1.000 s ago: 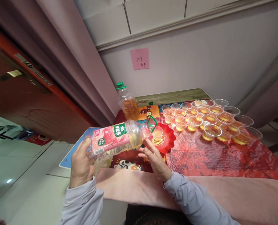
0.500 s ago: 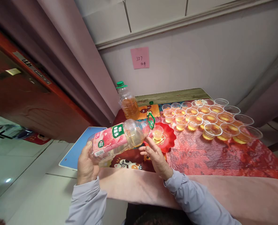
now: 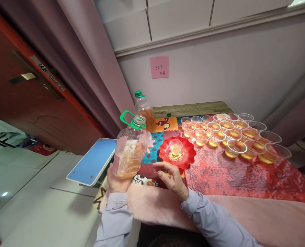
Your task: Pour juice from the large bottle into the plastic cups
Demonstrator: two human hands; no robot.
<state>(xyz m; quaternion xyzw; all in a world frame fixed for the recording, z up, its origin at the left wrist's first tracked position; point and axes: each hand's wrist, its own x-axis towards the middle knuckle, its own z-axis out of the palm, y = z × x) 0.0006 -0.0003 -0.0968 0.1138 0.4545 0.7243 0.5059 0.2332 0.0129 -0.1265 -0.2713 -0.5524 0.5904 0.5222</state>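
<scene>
The table [image 3: 219,185], under a glossy red covering, spreads mainly to the right of a scalloped red plate [image 3: 190,154]. Rows of clear cups [image 3: 216,137], crowded together with amber drink in many of them, stand to the right of the plate. A blue panel [image 3: 92,161] juts out well to its left. Nearer on that side is the uncapped bottle [image 3: 128,154], slightly tilted, some amber liquid at its bottom and a green ring handle at its neck. Behind it, beyond the plate and to the left, stands a capped bottle [image 3: 146,115]. The person's left hand [image 3: 117,180], left of the plate, grasps the uncapped bottle near its base, most fingers hidden behind it. The right hand [image 3: 171,176] is just on the person's side of the plate, holding nothing, fingers loosely bent; whether it touches the plate cannot be told. One small cup [image 3: 175,145] with yellowish liquid stands inside the plate. A green cap [image 3: 169,115] lies beyond it.
</scene>
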